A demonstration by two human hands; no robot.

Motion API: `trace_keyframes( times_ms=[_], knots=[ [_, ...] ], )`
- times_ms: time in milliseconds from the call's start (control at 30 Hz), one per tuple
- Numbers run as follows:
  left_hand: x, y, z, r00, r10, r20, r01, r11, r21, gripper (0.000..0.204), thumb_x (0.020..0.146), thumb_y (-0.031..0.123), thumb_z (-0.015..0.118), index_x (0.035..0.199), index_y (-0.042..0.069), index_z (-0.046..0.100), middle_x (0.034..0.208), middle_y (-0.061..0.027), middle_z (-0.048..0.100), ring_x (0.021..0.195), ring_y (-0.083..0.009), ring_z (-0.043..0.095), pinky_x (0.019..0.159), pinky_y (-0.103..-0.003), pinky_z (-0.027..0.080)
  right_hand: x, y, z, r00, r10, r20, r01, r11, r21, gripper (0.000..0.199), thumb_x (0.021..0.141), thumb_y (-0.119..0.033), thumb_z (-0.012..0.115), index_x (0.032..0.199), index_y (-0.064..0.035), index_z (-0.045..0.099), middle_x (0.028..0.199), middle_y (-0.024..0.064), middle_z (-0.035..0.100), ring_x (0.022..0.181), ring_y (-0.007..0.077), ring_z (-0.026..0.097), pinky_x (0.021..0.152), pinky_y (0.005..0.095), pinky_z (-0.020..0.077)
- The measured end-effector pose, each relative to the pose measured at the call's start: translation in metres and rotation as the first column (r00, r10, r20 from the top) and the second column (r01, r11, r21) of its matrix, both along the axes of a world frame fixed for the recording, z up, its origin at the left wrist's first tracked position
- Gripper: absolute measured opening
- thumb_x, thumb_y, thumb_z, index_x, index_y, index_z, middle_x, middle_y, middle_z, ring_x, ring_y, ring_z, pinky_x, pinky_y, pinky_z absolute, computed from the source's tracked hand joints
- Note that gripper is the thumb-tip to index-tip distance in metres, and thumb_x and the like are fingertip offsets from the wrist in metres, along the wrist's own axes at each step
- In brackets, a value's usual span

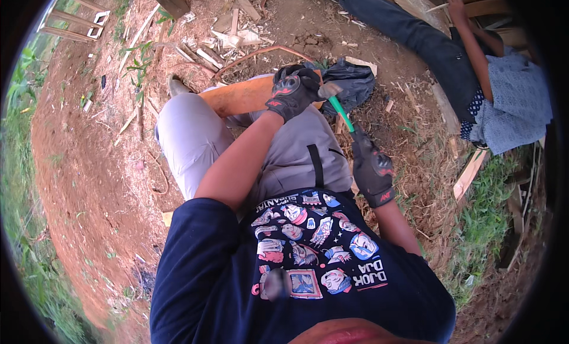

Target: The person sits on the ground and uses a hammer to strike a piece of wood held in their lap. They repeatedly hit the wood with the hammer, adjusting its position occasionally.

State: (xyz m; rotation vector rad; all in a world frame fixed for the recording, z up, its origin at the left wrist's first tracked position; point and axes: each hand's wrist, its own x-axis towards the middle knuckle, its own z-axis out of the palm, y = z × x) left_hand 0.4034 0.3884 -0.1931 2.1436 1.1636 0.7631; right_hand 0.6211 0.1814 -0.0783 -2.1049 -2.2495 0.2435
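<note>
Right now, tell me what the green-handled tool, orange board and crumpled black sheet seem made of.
Green-handled tool: handle probably plastic or painted, from its even bright green; the blurred, dull head may be metal.
Orange board: probably wood, fairly smooth, judging by its flat, mottled face.
Crumpled black sheet: likely thin plastic, from its soft folds and glossy highlights.

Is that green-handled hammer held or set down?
Held: the black-gloved right hand grips the green-handled hammer by its handle.
</note>
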Motion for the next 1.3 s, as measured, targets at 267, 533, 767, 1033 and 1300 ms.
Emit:
trace_keyframes(
  times_ms=[267, 533, 767, 1033, 1300],
  knots=[
    [-0.017, 0.01, -0.022, 0.976, -0.2, 0.084, 0.198, 0.98, 0.027, 0.033, 0.086, 0.017, 0.081, 0.119, 0.021, 0.082, 0.125, -0.0071, 0.074, 0.121, -0.0303, 0.069, 0.109, -0.04, 0.055, -0.004, 0.007, 0.048, 0.903, -0.141, -0.405, 0.246, 0.944, 0.219, 0.046, 0.113, -0.013, 0.055, 0.159, -0.0077, 0.055, 0.137, 0.0238, 0.073, 0.111, 0.0399, 0.076, 0.088, 0.0449, 0.0613],
    [-0.017, 0.012, -0.017, 0.952, -0.304, 0.043, 0.301, 0.951, 0.075, 0.036, 0.086, 0.013, 0.084, 0.122, 0.016, 0.08, 0.13, -0.0069, 0.07, 0.125, -0.0267, 0.069, 0.112, -0.041, 0.055, 0.013, -0.012, -0.009, 0.965, -0.062, -0.255, 0.106, 0.981, 0.161, 0.046, 0.111, -0.016, 0.057, 0.157, -0.0118, 0.058, 0.132, 0.0221, 0.075, 0.105, 0.0398, 0.078, 0.085, 0.047, 0.0632],
    [-0.006, 0.012, -0.041, 0.935, -0.177, 0.306, 0.214, 0.973, -0.09, 0.024, 0.084, 0.019, 0.087, 0.106, 0.014, 0.081, 0.115, -0.0044, 0.073, 0.111, -0.0289, 0.072, 0.098, -0.043, 0.059, 0.008, -0.006, -0.003, 0.955, -0.109, -0.278, 0.125, 0.991, 0.041, 0.046, 0.112, -0.015, 0.057, 0.158, -0.0125, 0.058, 0.134, 0.0203, 0.075, 0.112, 0.04, 0.077, 0.088, 0.0473, 0.0617],
    [0.0, 0.009, -0.019, 0.994, -0.106, -0.018, 0.105, 0.994, -0.039, 0.021, 0.083, 0.03, 0.088, 0.095, 0.014, 0.081, 0.103, -0.0045, 0.075, 0.103, -0.0316, 0.071, 0.093, -0.044, 0.058, 0.005, -0.001, -0.007, 0.953, -0.068, -0.295, 0.104, 0.989, 0.107, 0.041, 0.109, -0.012, 0.058, 0.15, -0.0092, 0.064, 0.129, 0.0202, 0.077, 0.106, 0.0386, 0.078, 0.087, 0.0471, 0.0633],
    [-0.004, 0.004, -0.006, 0.994, -0.097, -0.054, 0.098, 0.995, 0.02, 0.032, 0.086, 0.032, 0.085, 0.11, 0.011, 0.081, 0.114, -0.0066, 0.074, 0.112, -0.0324, 0.069, 0.098, -0.046, 0.058, -0.006, 0.001, 0.005, 0.94, -0.038, -0.34, 0.101, 0.981, 0.168, 0.044, 0.108, -0.011, 0.059, 0.152, -0.0105, 0.062, 0.128, 0.0172, 0.078, 0.104, 0.0379, 0.078, 0.084, 0.0472, 0.0632]
  ],
)
